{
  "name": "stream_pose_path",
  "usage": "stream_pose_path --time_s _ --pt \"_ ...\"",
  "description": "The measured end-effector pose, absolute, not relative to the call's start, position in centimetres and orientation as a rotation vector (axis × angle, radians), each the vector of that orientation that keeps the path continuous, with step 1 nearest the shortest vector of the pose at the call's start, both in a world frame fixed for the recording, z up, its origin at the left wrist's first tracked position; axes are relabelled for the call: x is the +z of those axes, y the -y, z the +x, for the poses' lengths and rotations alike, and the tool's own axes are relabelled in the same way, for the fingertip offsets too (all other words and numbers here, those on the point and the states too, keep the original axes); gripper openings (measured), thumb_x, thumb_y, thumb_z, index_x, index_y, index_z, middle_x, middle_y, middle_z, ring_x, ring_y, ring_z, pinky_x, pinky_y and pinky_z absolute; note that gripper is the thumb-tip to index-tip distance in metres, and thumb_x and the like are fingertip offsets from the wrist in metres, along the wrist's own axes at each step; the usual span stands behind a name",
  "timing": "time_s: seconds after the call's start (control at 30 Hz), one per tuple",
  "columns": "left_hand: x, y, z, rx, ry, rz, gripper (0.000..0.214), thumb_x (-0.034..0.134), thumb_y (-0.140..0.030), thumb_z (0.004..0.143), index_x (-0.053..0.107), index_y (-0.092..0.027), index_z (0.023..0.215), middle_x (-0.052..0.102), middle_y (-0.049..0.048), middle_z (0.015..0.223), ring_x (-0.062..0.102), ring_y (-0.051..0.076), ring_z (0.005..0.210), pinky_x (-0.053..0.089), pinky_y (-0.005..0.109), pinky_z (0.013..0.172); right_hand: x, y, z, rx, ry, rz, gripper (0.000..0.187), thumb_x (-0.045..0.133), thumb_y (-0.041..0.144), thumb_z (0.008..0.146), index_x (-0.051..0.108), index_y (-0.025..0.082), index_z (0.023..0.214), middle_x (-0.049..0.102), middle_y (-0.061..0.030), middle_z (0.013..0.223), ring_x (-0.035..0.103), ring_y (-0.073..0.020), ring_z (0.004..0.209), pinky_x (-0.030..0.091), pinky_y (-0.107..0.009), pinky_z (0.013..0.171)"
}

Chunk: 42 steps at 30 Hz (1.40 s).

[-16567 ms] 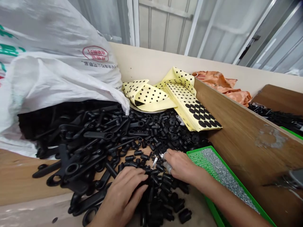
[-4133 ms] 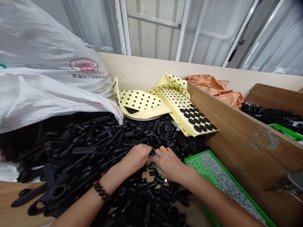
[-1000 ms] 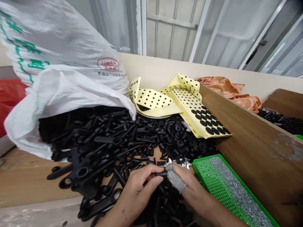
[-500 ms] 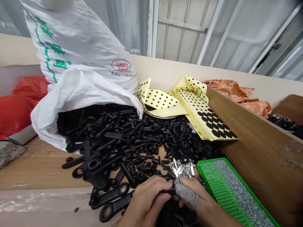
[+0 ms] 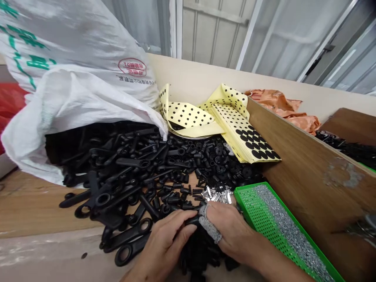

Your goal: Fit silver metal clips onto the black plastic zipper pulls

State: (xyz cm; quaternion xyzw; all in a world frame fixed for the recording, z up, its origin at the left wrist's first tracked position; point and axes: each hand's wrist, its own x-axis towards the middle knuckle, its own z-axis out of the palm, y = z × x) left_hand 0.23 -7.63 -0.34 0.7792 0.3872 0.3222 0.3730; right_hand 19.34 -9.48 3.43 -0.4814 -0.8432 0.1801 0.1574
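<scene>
My left hand (image 5: 169, 241) is closed, with thumb and forefinger pinching a small black plastic part (image 5: 192, 220). Against the other end of that part, my right hand (image 5: 232, 231) is closed too, its fingers curled and a finger wrapped in grey speckled material (image 5: 210, 227). Much of the part is hidden by my fingers. Just beyond the hands are silver metal clips (image 5: 226, 196) and small black cylinders and springs. Long black handles with ring ends (image 5: 129, 237) lie left of my left hand. More black pieces lie in shadow beneath both hands.
A white woven sack (image 5: 96, 90) spills black parts onto the table at left. Yellow dotted sticker sheets (image 5: 232, 129) lie behind. On the right, a green perforated tray (image 5: 261, 231) holds small metal pieces beside a wooden board (image 5: 311, 172). Orange plastic (image 5: 282, 105) lies beyond.
My view has shifted, so the surroundings appear further left. My right hand has turned, its back now more upward and its fingers curled over. Both hands still meet at the black part.
</scene>
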Motion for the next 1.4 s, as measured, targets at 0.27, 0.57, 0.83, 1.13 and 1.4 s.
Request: stream_pose_path --time_s 0.27,0.57,0.83,1.13,1.4 --pt "-0.4 7.5 0.4 0.803 -0.967 1.777 0.020 0.054 -0.030 0.082 0.066 -0.021 0.095 0.070 -0.0009 0.076 0.061 0.014 0.063 0.046 0.019 0.058 3.2 10.3 19.6 0.347 2.544 -1.368 0.011 0.042 0.012 0.074 0.049 0.016 0.082 0.054 -0.0076 0.084 0.050 -0.0200 0.077 0.042 -0.031 0.071" --pt "-0.2 7.7 0.6 0.808 -0.912 1.606 0.019 0.056 -0.029 0.080 0.068 -0.020 0.091 0.070 -0.0008 0.072 0.062 0.014 0.062 0.048 0.019 0.055 2.7 10.5 20.4 0.386 2.581 -1.283 0.012 0.044 0.011 0.074 0.050 0.013 0.084 0.054 -0.0101 0.087 0.049 -0.0218 0.084 0.041 -0.033 0.079" --pt "-0.5 8.1 0.5 1.117 -0.756 2.155 0.023 0.053 -0.012 0.083 0.058 -0.021 0.103 0.067 0.0028 0.090 0.063 0.013 0.081 0.049 0.018 0.072 3.1 11.1 19.7 0.930 2.178 -1.431 0.014 0.034 0.016 0.083 0.047 0.017 0.081 0.055 -0.0054 0.085 0.050 -0.0179 0.082 0.039 -0.028 0.073" --pt "-0.4 7.9 0.4 1.116 -0.752 2.138 0.023 0.052 -0.011 0.083 0.058 -0.021 0.103 0.067 0.0021 0.090 0.063 0.013 0.082 0.049 0.017 0.072 2.0 11.4 18.9 1.117 1.904 -1.464 0.019 0.033 0.022 0.086 0.043 0.019 0.070 0.051 -0.0016 0.074 0.049 -0.0159 0.076 0.038 -0.027 0.071" --pt "0.0 8.2 0.8 0.777 -0.907 1.360 0.019 0.060 -0.029 0.076 0.068 -0.018 0.088 0.064 -0.0017 0.060 0.057 0.012 0.054 0.046 0.018 0.051 2.2 10.4 19.3 0.524 2.373 -1.142 0.010 0.032 0.019 0.079 0.034 0.020 0.070 0.048 -0.0041 0.070 0.044 -0.0164 0.063 0.036 -0.028 0.057"
